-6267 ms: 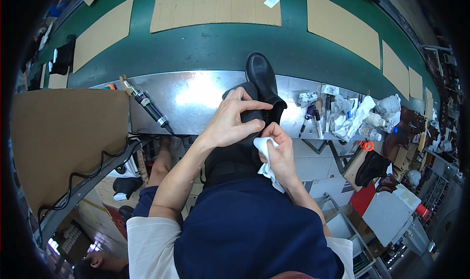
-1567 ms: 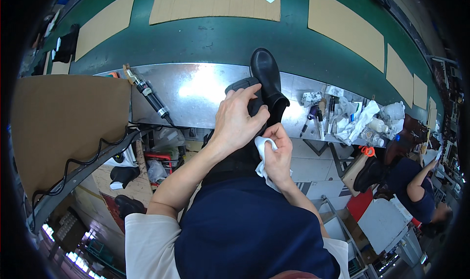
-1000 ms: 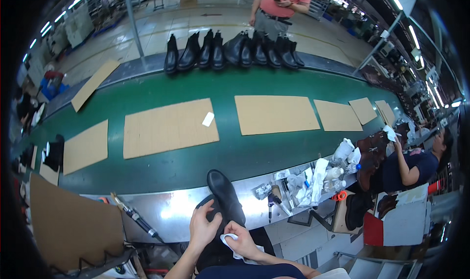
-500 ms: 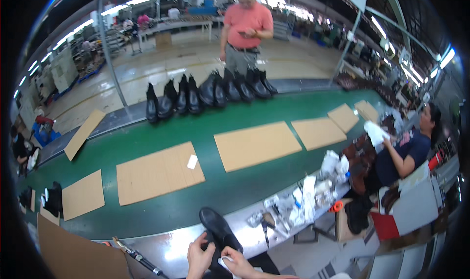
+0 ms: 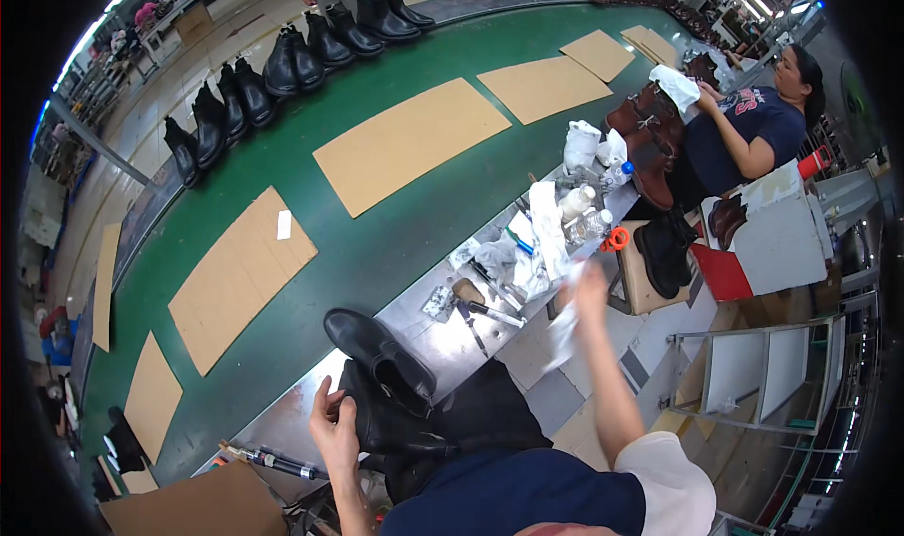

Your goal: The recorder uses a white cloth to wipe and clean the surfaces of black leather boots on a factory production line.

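Observation:
My left hand [image 5: 334,425] is closed on the toe end of a black leather boot [image 5: 388,423], which lies across my lap by the bench edge. Beside it another black boot [image 5: 363,340] rests on the metal edge, its toe pointing to the far left. Out to the right, my right hand [image 5: 589,296] is smeared by motion. A white cloth [image 5: 563,334] hangs from its fingers, above the tiled floor and away from the boots.
Cardboard sheets [image 5: 410,145] lie along the green belt [image 5: 311,150], with black boots [image 5: 292,61] lined up beyond. Bottles [image 5: 589,225], brushes [image 5: 494,315] and white wipes [image 5: 544,240] crowd the metal ledge. At right a co-worker [image 5: 753,127] handles white cloth near brown boots [image 5: 650,150].
My right hand has swung away from the boot to the right, taking the white cloth along. My left hand stays at the boot. The view has turned and tilted down.

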Available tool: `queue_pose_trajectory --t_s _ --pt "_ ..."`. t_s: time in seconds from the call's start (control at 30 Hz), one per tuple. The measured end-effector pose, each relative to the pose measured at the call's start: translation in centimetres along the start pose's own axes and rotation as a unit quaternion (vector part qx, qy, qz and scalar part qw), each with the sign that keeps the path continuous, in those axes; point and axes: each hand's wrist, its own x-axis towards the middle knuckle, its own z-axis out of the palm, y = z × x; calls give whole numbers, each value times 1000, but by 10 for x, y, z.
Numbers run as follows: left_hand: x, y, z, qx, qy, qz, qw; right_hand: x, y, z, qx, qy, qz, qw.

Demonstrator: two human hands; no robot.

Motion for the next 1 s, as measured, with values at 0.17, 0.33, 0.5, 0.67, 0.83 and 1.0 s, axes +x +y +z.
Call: queue_pose_trajectory --t_s 0.17,0.33,0.5,0.67,0.83,1.0 --pt "5 6 11 -4 -30 -2 1000 175 8 -103 -14 28 -67 997" --pt "-2 16 9 2 -7 -14 1000 171 28 -88 46 -83 -19 995" --pt "-1 4 8 -15 -4 -14 1000 83 93 -95 -408 -13 -437 802" --pt "1 8 9 12 10 -14 1000 209 77 -143 119 -223 54 966" --pt "-2 0 5 4 45 -19 999 247 41 -133 -100 -45 9 994" --pt "-6 -5 7 -6 70 -24 997 19 -30 -4 -241 -318 -103 911"
